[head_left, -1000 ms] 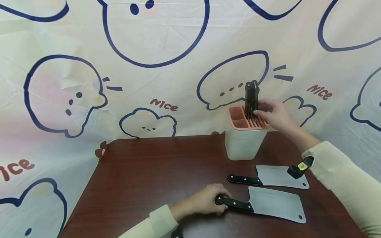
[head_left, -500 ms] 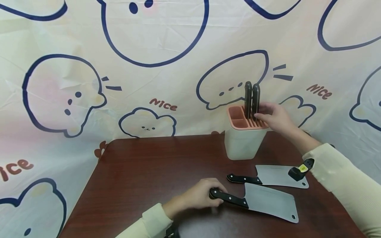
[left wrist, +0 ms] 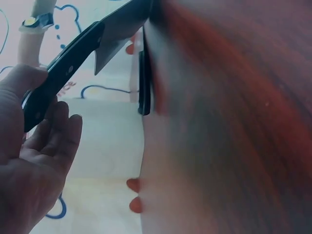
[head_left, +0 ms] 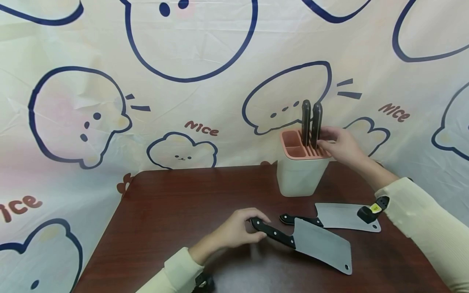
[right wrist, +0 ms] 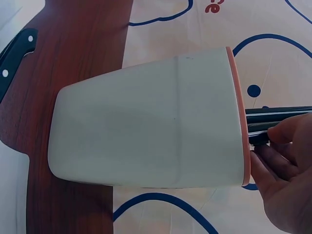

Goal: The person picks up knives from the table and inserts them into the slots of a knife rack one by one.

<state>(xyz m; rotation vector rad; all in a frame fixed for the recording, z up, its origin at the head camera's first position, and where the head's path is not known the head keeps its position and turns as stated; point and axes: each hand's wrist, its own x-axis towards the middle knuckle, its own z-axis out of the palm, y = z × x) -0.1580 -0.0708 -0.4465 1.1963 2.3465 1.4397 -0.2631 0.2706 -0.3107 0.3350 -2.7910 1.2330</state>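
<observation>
My left hand (head_left: 234, 228) grips a cleaver (head_left: 322, 246) by the butt of its black handle, thumb on one side and fingers on the other. In the left wrist view the cleaver handle (left wrist: 66, 68) is raised above the table and tilted; whether the blade's far corner touches the wood I cannot tell. My right hand (head_left: 342, 142) pinches the right one of two upright black-handled knives (head_left: 316, 124), low on the handle. Both knives stand in the slots of a white knife holder (head_left: 302, 179) with an orange top; their blades are hidden inside.
A second cleaver (head_left: 342, 216) lies flat on the brown table (head_left: 183, 199), behind the held one. The knife holder stands near the table's back edge, against a printed cloth (head_left: 205, 101). Two open compartments (head_left: 293, 144) are in the holder's top, left of the slots.
My left hand has lifted the cleaver's handle and drawn it left and back. The right knife handle has shifted rightward, widening the gap between the two handles; my right hand stays on it.
</observation>
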